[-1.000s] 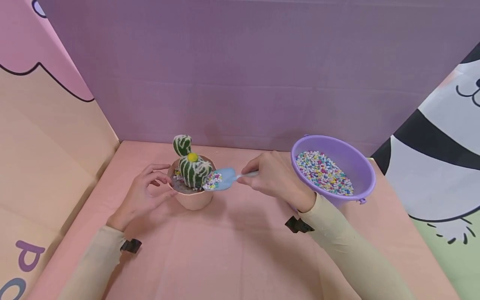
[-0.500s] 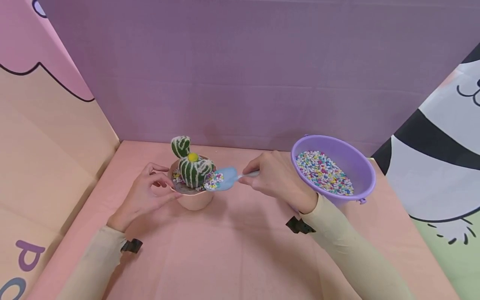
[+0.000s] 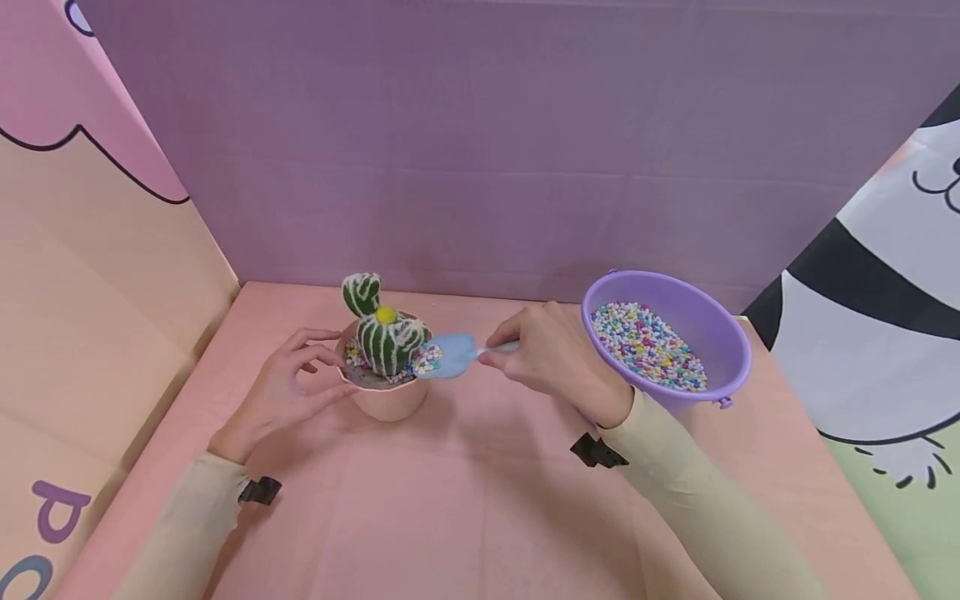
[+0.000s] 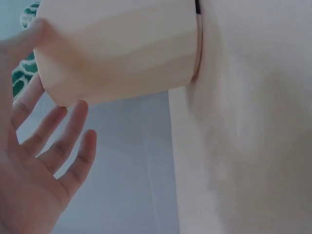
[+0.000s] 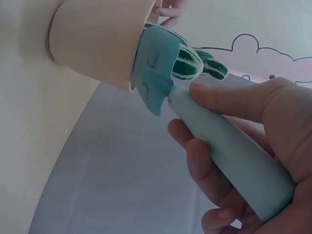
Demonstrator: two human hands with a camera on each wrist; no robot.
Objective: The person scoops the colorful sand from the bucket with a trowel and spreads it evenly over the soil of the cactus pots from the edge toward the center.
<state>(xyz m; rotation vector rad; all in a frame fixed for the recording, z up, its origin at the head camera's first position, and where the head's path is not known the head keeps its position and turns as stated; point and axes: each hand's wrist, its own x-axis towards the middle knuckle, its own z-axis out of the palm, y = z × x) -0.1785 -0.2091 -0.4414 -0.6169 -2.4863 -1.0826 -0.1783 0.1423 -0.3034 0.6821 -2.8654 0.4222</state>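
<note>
A striped green cactus [image 3: 384,346] with a yellow top knob stands in a peach flower pot [image 3: 388,404] at the left of the head view. My left hand [image 3: 288,383] holds the pot at its rim with thumb and fingertips; its outer fingers spread apart in the left wrist view. In my right hand [image 3: 547,354] is the pale handle [image 5: 234,151] of a light blue trowel [image 3: 453,356], gripped between thumb and fingers. Its blade [image 5: 158,63] lies over the pot's right rim, close to the cactus, bearing colored pebbles [image 3: 427,358]. More pebbles lie around the cactus base.
A purple bucket [image 3: 720,342] partly filled with multicolored pebbles [image 3: 648,346] stands to the right, behind the right forearm. Pink cloth [image 3: 420,508] covers the table. A purple wall [image 3: 480,150] rises at the back, with printed panels on both sides.
The trowel has shifted slightly right and fewer pebbles show on its blade. More pebbles lie at the cactus's right side. The left hand stays at the pot.
</note>
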